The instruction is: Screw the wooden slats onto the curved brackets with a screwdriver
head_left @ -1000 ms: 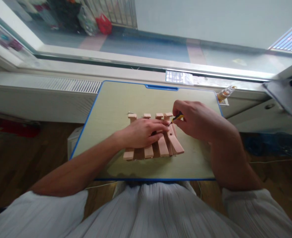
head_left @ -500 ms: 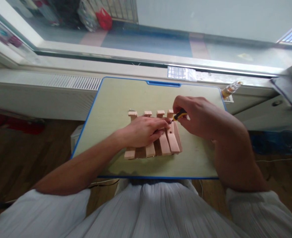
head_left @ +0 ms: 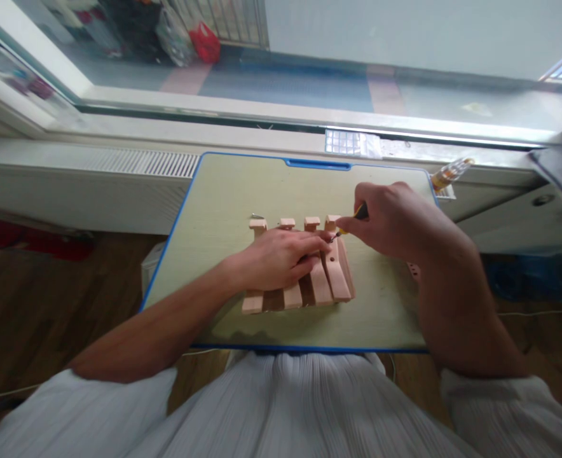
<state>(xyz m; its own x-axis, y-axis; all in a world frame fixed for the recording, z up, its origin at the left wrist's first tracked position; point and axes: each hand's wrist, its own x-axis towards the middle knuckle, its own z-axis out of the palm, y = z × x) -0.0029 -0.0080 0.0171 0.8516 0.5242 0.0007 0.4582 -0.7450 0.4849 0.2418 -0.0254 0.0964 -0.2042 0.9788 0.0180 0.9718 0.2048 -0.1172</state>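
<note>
A small slatted wooden rack [head_left: 338,277] of several pale strips, each with a raised block at its far end, lies on the table. My left hand [head_left: 283,254] lies across its middle strips and grips it, with the index fingertip close to the screwdriver's tip. A screwdriver [head_left: 361,212] with a yellow and black handle is held in my closed right hand [head_left: 388,213]. Its tip meets the rightmost strip near the far end, tilted up to the right. What sits under the tip is too small to make out. A dark hole shows in that strip.
The table [head_left: 243,184] has a blue rim and a blue slot at its far edge. A thin metal piece [head_left: 257,216] lies behind the rack. A clear plastic packet [head_left: 352,142] lies on the window sill. A wrapped bottle-like item [head_left: 452,173] stands past the right corner.
My right hand has shifted slightly right and turned on the screwdriver's handle. The left hand stays on the rack. The whole view has moved a little.
</note>
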